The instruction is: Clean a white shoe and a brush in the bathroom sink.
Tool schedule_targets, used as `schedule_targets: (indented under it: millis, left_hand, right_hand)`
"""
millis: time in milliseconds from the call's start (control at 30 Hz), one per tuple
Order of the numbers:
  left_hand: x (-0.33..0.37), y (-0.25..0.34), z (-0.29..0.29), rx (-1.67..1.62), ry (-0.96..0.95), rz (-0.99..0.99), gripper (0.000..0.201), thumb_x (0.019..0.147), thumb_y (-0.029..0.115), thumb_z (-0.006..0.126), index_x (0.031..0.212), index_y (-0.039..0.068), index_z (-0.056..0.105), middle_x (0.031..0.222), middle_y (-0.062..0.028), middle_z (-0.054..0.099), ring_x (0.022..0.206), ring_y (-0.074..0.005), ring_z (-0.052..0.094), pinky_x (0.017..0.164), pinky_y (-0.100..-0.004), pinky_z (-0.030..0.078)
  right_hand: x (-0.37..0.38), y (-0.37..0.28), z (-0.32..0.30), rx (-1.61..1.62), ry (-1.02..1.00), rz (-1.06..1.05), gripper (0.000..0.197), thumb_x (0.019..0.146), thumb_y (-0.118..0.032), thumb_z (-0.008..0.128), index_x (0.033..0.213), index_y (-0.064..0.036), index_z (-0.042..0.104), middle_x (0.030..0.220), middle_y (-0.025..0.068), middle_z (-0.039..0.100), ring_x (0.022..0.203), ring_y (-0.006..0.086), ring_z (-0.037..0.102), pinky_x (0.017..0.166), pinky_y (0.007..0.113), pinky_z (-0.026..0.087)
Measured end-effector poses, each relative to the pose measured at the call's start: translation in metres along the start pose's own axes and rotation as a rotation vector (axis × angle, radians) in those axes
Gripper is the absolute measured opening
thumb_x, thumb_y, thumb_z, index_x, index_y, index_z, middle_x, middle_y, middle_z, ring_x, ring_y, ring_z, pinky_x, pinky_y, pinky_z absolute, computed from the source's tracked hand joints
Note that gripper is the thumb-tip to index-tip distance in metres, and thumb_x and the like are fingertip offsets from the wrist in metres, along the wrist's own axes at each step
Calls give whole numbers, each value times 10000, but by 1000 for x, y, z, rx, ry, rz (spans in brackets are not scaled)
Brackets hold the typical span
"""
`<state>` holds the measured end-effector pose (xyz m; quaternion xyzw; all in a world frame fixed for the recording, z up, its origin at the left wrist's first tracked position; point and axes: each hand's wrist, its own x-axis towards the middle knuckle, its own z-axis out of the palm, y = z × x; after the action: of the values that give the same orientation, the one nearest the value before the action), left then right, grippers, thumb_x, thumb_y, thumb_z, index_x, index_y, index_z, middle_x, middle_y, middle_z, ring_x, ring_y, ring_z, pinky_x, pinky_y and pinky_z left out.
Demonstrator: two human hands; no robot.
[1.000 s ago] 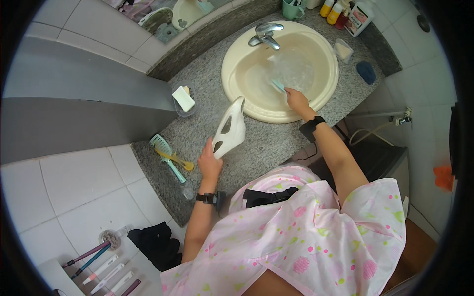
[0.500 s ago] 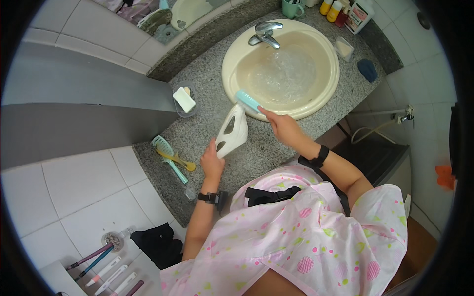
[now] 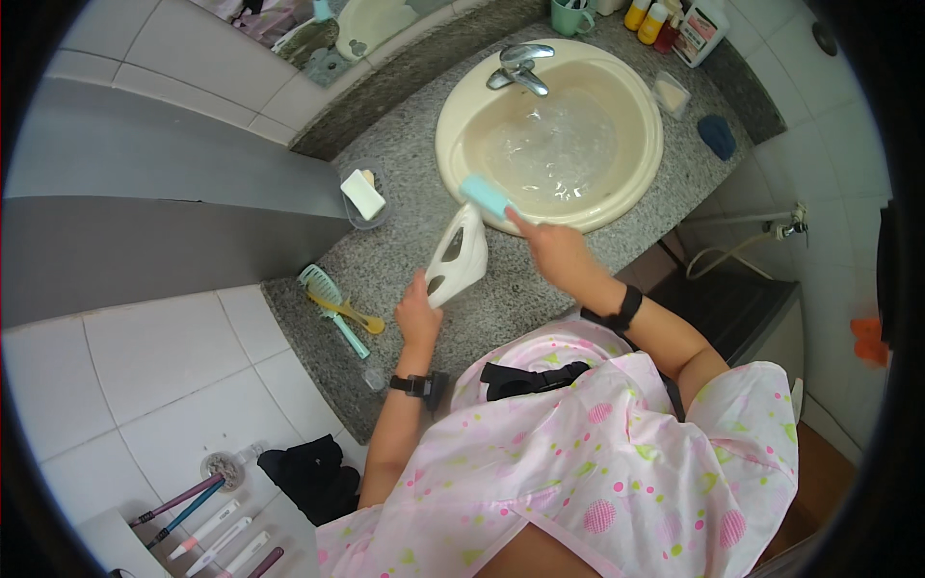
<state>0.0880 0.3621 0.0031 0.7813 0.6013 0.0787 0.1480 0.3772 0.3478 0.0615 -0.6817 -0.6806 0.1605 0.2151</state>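
Note:
My left hand (image 3: 418, 314) is closed around the lower end of a white plastic piece (image 3: 470, 260) with oval openings, held tilted over the counter in front of the sink. My right hand (image 3: 562, 258) grips a light-blue brush (image 3: 485, 196), its head over the front left rim of the cream oval sink (image 3: 450, 159). The brush head meets the narrow upper end of the white piece; its bristles do not show clearly. Rippling water lies in the basin below the chrome faucet (image 3: 520, 67).
A soap dish with white soap (image 3: 363, 196) sits left of the sink. Farther left lie a pale-green vented hairbrush (image 3: 332, 308) and a yellow utensil (image 3: 366, 323). Bottles (image 3: 701, 37), a green cup (image 3: 572, 16) and a dark-blue sponge-like pad (image 3: 716, 137) line the far right.
The light-blue brush has rolled in my right hand, so a smoother, broader face now shows. Both hands otherwise stay nearly in place.

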Motion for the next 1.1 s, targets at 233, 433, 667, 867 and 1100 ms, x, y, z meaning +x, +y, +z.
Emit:
schedule_targets:
  millis: [233, 433, 667, 867, 1100]
  left_hand:
    - [-1, 1, -1, -3, 2, -12, 628, 665, 17, 660, 1257, 114, 475, 946, -171, 645, 841, -382, 645, 690, -475, 514]
    - [0, 2, 1, -2, -8, -18, 598, 668, 11, 657, 1231, 117, 487, 948, -168, 645, 838, -383, 645, 694, -471, 515]
    - [0, -2, 3, -19, 9, -17, 669, 637, -15, 674, 1269, 97, 487, 947, -211, 643, 841, -417, 631, 704, -470, 507]
    - [2, -1, 4, 14, -15, -15, 690, 622, -7, 687, 1273, 102, 486, 944, -202, 643, 826, -406, 635, 686, -460, 509]
    - [2, 1, 2, 20, -48, -25, 691, 619, -3, 694, 1268, 98, 480, 943, -198, 644, 829, -402, 636, 689, -468, 508]
  right_hand:
    - [5, -16, -10, -2, -48, 45, 545, 743, -32, 577, 1284, -96, 556, 629, 142, 592, 620, 323, 613, 563, 436, 481]
    - [8, -14, -13, -30, 38, -36, 497, 772, -33, 582, 1258, -131, 594, 600, 133, 582, 547, 327, 589, 535, 443, 460]
    - [3, -22, -10, 27, -12, -43, 557, 738, -14, 577, 1280, -144, 580, 628, 131, 576, 563, 315, 586, 541, 440, 458]
    - [-11, -18, 8, -7, 65, -251, 578, 748, -29, 580, 1309, -164, 555, 635, 112, 589, 554, 314, 593, 498, 437, 445]
    - [-24, -35, 11, -58, -153, -231, 606, 760, -62, 589, 1342, -217, 520, 630, 106, 591, 531, 292, 594, 473, 418, 452]
